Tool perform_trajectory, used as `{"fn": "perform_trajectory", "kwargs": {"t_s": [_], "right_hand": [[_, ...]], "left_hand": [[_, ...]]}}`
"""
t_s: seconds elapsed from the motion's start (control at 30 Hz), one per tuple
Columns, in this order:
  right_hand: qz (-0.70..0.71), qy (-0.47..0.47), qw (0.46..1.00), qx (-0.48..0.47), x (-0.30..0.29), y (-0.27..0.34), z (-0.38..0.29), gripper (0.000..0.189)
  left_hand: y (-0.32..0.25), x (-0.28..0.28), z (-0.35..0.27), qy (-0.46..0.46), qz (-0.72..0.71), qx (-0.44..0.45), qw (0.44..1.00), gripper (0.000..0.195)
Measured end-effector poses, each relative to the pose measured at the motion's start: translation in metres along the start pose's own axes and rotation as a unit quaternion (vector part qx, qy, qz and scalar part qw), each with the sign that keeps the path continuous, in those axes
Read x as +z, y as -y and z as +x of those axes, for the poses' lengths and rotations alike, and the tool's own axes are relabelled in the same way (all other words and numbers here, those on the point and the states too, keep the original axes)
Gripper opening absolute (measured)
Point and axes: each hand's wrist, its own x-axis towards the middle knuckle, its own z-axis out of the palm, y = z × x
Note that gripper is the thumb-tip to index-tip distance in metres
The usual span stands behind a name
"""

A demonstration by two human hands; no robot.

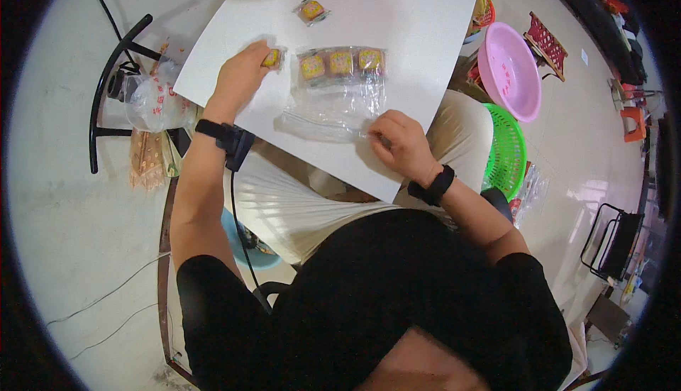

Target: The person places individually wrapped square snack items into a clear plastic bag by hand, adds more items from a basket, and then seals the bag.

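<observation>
On the white table (420,24) lies a clear plastic zip bag (335,106), flat, with its zip edge towards me. Three wrapped yellow snack pieces (340,63) with coloured specks sit in a row at its far end. My right hand (404,143) has its curled fingers on the bag's near right corner. Left of the bag, my left hand (239,79) grips a similar wrapped snack piece (272,59) at the table surface, its fingers covering part of it. Another wrapped snack piece (312,10) lies alone farther back on the table.
At the left, a black metal frame (96,103) stands beside a bulging plastic bag (157,103). To the right of the table are a pink basin (509,71) and a green plastic basket (505,151). A light blue basin (263,259) is under my legs. A black cable (237,220) hangs from my left wrist.
</observation>
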Motion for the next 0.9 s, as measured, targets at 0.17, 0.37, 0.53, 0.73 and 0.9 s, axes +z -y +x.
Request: {"fn": "perform_trajectory", "kwargs": {"t_s": [0.17,0.37,0.53,0.73,0.9], "right_hand": [[0.013,-0.059,0.998,-0.017,0.001,0.001,0.002,0.013],[0.038,-0.083,0.995,0.028,-0.006,0.021,0.007,0.011],[0.016,-0.095,0.995,0.017,-0.010,0.035,0.015,0.009],[-0.010,-0.087,0.996,-0.018,-0.010,0.045,0.018,0.008],[-0.017,-0.092,0.995,-0.046,-0.012,0.046,0.016,0.008]], "left_hand": [[-0.007,-0.006,-0.051,-0.016,-0.061,-0.055,0.997,0.026],[-0.043,-0.048,-0.112,-0.052,-0.137,-0.157,0.977,0.028],[-0.102,-0.063,-0.143,-0.073,-0.267,-0.112,0.955,0.032],[-0.154,-0.044,-0.112,-0.108,-0.180,0.076,0.975,0.041],[-0.162,-0.025,-0.086,0.002,-0.061,0.044,0.997,0.028]]}}
